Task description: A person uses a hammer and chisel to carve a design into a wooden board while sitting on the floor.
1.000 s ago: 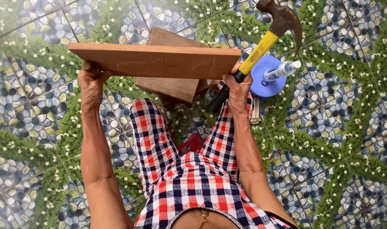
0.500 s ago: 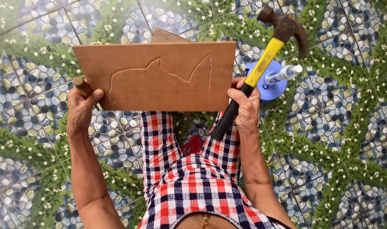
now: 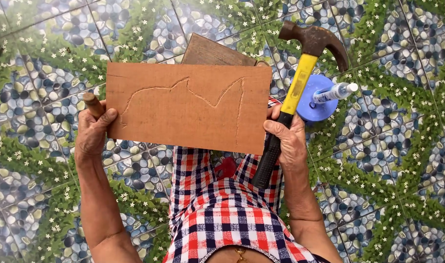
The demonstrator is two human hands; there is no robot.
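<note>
I hold up a flat brown wooden board [image 3: 188,104] with a carved outline on its face, turned toward the camera. My left hand [image 3: 93,131] grips its left edge together with a wooden-handled tool [image 3: 93,105], only the handle end showing. My right hand [image 3: 288,141] pinches the board's right edge and also holds a claw hammer [image 3: 300,80] with a yellow and black handle, head up and rusty.
A darker wooden block [image 3: 215,51] lies on the floor behind the board. A blue round lid [image 3: 316,100] with a small white tube [image 3: 334,92] on it sits right of the hammer. My legs in red checked shorts [image 3: 222,199] are below. Patterned tile floor [image 3: 393,160] lies all around.
The board was tilted from edge-on to face the camera, showing its carved outline, and now sits closer. Both hands kept their grip; the hammer stayed in the right hand.
</note>
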